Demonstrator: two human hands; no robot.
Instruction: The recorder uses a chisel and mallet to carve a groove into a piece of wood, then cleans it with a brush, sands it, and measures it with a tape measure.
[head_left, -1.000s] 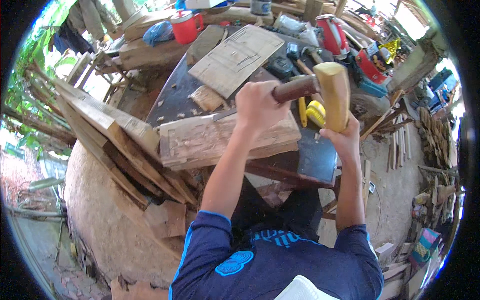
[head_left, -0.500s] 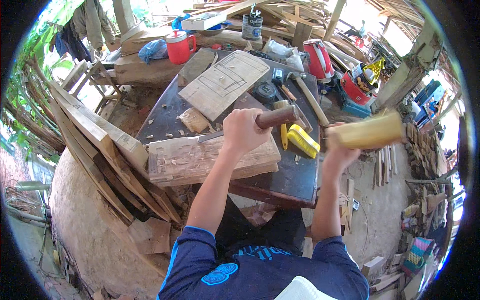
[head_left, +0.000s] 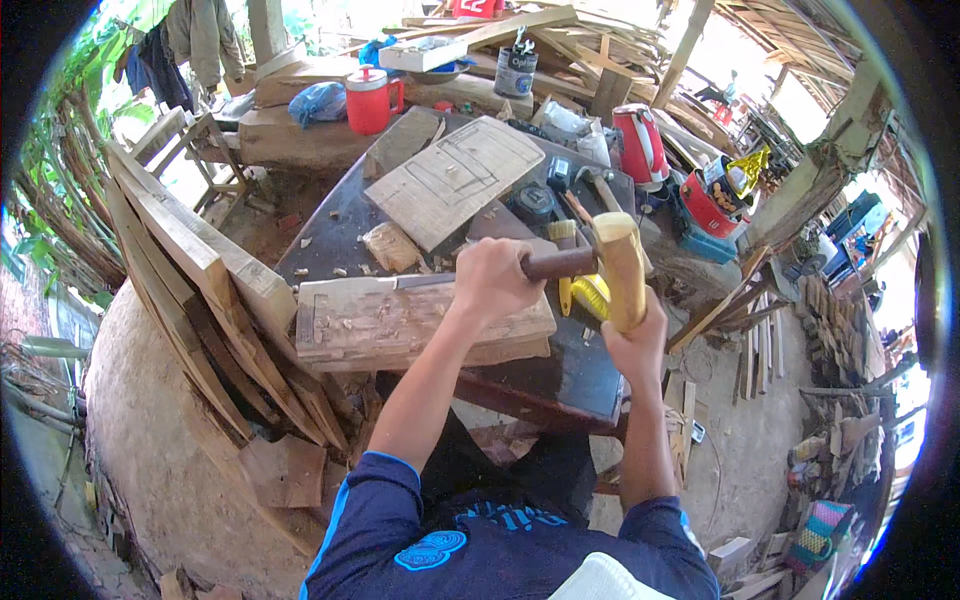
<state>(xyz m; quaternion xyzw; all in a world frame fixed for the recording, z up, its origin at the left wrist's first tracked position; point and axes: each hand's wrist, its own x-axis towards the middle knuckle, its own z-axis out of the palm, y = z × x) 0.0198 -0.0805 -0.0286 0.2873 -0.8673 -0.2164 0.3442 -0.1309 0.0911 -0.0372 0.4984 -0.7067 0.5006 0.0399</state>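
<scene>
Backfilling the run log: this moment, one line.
left hand: grips chisel handle | right hand: holds wooden mallet, at handle's end | blade: on wood block | block: on dark table

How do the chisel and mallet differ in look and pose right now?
The chisel has a dark brown handle and a grey blade; the mallet is pale yellow.
The chisel is slim; the mallet is thick and blocky.
The chisel runs sideways in view, its blade over the wooden block; the mallet runs roughly up and down.
Both are gripped: chisel in the left hand, mallet in the right hand.
</scene>
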